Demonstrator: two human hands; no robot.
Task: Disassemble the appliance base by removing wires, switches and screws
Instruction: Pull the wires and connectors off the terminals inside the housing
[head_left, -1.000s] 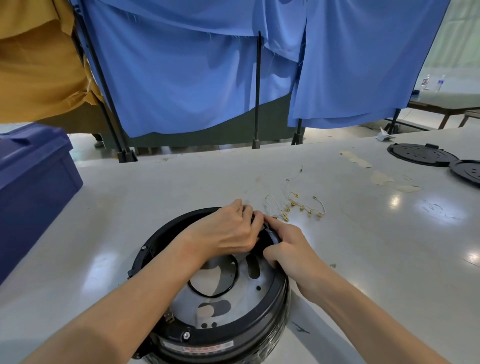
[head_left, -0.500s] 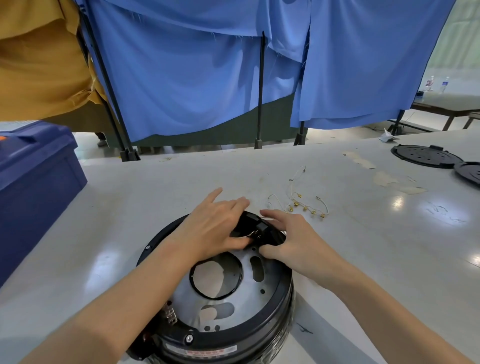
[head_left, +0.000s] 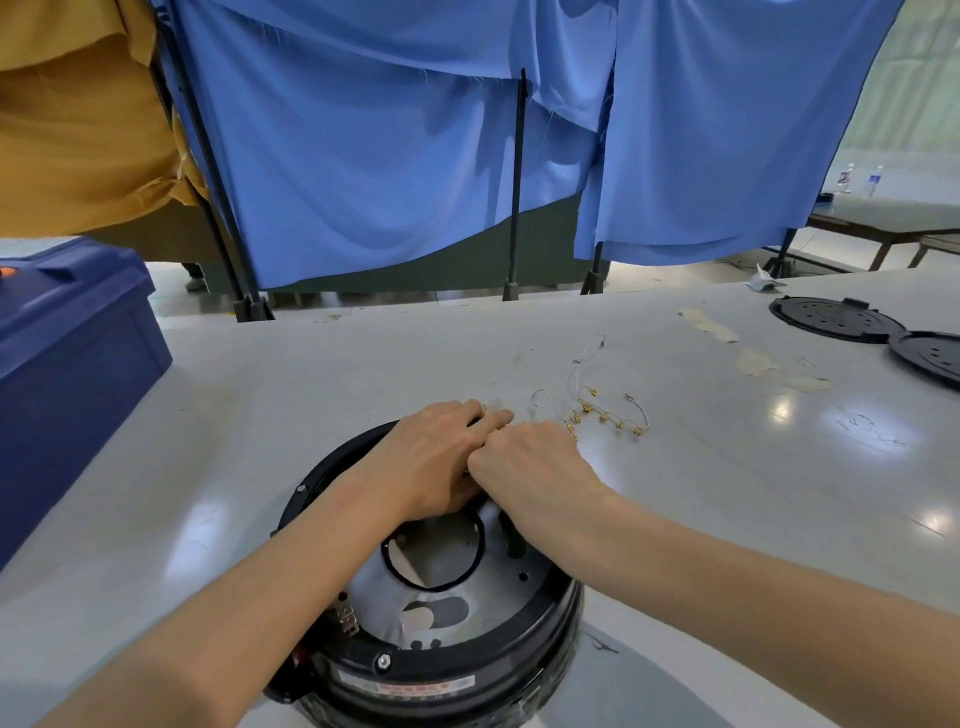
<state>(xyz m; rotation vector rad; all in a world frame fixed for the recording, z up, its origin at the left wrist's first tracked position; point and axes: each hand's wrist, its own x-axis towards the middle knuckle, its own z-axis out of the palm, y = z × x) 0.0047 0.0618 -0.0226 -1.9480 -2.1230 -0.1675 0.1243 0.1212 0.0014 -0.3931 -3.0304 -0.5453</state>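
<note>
Fingers (head_left: 493, 415) of left hand (head_left: 436, 457) and right hand (head_left: 524, 462) huddle on round black appliance base (head_left: 457, 675); grip unclear.

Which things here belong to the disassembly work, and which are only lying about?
Job: appliance base; left hand and right hand, both at its far rim; loose wires beyond it.
Lying about: blue bin; black discs; blue curtains.

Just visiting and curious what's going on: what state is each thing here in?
appliance base: opened, metal inside exposed.
left hand: over base's far rim, grip hidden.
right hand: fingers curled, touching left hand, grip hidden.
wires: detached, loose on table.
blue bin: lid on.
black round covers: lying flat on table.
</note>
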